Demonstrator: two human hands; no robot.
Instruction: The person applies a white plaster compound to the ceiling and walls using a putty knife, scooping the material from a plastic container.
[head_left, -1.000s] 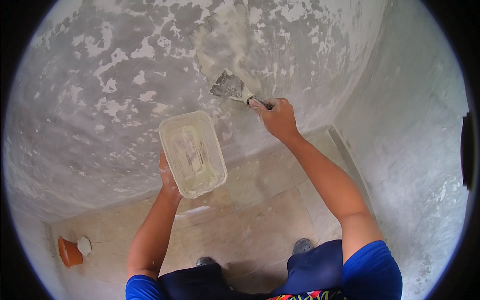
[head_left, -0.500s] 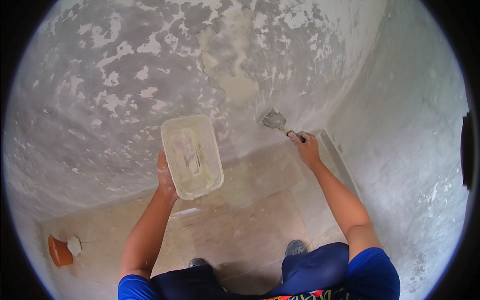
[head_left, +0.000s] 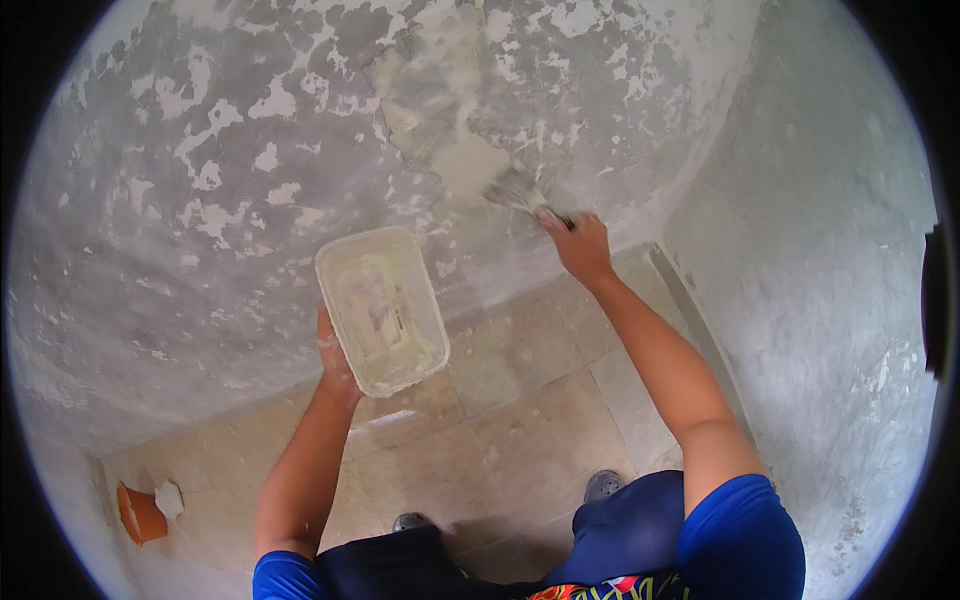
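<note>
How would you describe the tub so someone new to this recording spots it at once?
Start at the patchy grey wall across the upper picture, then the left hand in front of it. That hand holds the tub up. Its pale, open-topped, rectangular shape sets it apart from the orange pot on the floor.

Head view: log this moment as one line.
left hand: holds plastic tub | right hand: holds scraper, blade blurred, at pale wall patch | floor: orange pot beside white piece

The tub [head_left: 425, 300] is cream, the wall [head_left: 230, 290] grey blotched white, the pot [head_left: 148, 515] orange.
</note>
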